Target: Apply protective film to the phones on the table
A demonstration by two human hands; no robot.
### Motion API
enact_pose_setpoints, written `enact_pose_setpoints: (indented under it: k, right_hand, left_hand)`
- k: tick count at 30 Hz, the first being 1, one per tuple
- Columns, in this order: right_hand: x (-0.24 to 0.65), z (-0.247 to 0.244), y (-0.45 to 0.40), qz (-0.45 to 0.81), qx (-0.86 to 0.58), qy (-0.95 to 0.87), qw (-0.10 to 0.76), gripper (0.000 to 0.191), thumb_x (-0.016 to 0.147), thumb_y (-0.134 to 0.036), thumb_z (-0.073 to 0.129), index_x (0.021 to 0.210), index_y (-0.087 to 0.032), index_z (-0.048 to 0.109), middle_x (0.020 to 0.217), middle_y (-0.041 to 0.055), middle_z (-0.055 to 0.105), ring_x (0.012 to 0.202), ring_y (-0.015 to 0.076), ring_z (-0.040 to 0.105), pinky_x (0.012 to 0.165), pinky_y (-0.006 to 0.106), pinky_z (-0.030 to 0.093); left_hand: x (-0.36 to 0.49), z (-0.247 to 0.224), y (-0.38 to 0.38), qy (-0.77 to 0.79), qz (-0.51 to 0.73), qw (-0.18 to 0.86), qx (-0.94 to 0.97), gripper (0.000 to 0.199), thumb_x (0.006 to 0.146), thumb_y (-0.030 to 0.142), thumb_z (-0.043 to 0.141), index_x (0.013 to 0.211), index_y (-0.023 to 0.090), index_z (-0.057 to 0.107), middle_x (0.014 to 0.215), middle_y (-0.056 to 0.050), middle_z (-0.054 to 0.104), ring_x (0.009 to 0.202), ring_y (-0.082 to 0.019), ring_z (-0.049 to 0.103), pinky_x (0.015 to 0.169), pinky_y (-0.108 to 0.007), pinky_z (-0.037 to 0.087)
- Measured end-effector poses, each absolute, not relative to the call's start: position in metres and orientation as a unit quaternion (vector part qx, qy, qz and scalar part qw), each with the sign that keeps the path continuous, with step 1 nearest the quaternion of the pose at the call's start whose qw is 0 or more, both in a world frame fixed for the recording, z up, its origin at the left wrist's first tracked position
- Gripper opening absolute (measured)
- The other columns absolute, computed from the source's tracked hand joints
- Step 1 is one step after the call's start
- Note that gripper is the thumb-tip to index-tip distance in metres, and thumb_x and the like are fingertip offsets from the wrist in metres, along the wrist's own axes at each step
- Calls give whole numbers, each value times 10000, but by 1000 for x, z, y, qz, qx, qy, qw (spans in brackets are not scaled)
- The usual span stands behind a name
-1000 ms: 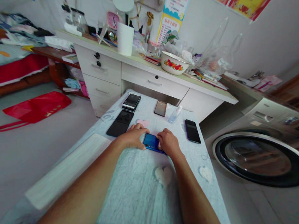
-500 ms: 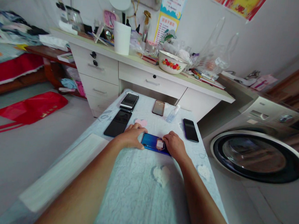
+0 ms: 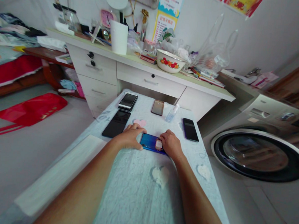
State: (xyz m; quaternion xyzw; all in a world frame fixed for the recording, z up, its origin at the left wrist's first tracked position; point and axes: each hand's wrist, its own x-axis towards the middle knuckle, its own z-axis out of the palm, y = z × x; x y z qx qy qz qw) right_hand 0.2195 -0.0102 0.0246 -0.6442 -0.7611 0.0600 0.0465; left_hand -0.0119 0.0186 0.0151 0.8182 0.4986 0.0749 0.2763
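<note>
Far left of the frame I saw a red bag [image 3: 35,110] lying on the floor. Nearer the centre, a large dark phone [image 3: 117,123] lay on the cloth-covered table [image 3: 136,194], and just beyond it a small stack of phones [image 3: 128,100]. No hand was on any of these.

At mid-frame the left hand [image 3: 131,138] had its thumb and fingers around the left end of a blue phone [image 3: 147,141], grasping it flat on the cloth, its back upward. A brown phone case [image 3: 158,107] lay farther back. On the blue phone's back sat a small pale-centred piece [image 3: 159,144]; I couldn't tell whether it was fixed there. A clear spray bottle [image 3: 172,114] stood behind. The right hand [image 3: 171,144] had bent fingers at the piece's edge, though whether they pinched or only pressed I couldn't make out.

To my eye, the handling of the blue phone was under way, not finished. Right of centre another dark phone [image 3: 190,130] lay untouched; nothing showed whether the others had been dealt with.
</note>
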Motion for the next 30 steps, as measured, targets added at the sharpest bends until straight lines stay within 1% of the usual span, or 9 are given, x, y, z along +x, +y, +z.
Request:
enact_pose_setpoints:
  k: [5,8,11,16,19,25,28,30]
  right_hand:
    - [205,21,-7,52,-626,-776,57,265,962,-244,429,932,-212,690,973,62,583,955,174,547,756,253,390]
    - [198,23,-4,50,-617,-784,48,258,956,-247,437,933,-208,691,986,66,582,964,178,544,751,253,394]
    - [189,24,0,54,-606,-793,35,262,956,-256,438,932,-200,693,989,69,585,969,179,544,767,255,394]
    - [178,25,3,51,-600,-797,39,263,960,-268,442,959,-204,697,992,67,593,967,181,545,772,259,389]
    - [183,26,1,50,-602,-796,39,262,960,-268,442,952,-208,697,990,65,593,962,180,547,763,259,385]
    - [207,30,-5,61,-630,-774,25,269,963,-284,445,934,-206,701,974,64,594,951,172,551,753,249,372]
    - [221,31,-8,57,-637,-768,26,287,964,-304,443,891,-206,702,949,59,595,927,170,557,744,251,366]
    - [230,30,-10,57,-643,-763,25,282,958,-284,446,874,-204,702,942,59,595,920,167,558,748,249,361]
  left_hand:
    - [-12,15,19,497,74,272,820,751,537,404,755,1247,333,522,1263,-43,425,1183,-288,424,1017,-362,368]
    - [-12,16,19,498,71,271,821,754,542,398,752,1255,324,518,1265,-49,418,1179,-287,425,1021,-363,365]
    - [-12,14,19,497,71,269,822,771,534,396,758,1262,323,511,1267,-48,418,1178,-282,424,1029,-363,357]
    - [-12,11,20,496,75,268,823,802,514,430,776,1264,328,510,1282,-52,411,1186,-294,417,1024,-368,352]
    - [-12,11,20,496,75,266,823,807,500,453,784,1252,329,517,1273,-50,418,1181,-296,419,1016,-371,355]
    - [-11,12,20,500,80,263,821,769,507,437,784,1225,334,530,1246,-44,424,1154,-286,430,998,-367,371]
    - [-11,13,19,500,76,264,821,768,516,438,779,1233,331,526,1247,-46,419,1150,-288,428,1000,-371,371]
    - [-11,14,18,500,75,265,821,764,524,433,773,1239,328,525,1250,-49,416,1153,-292,424,1004,-375,368]
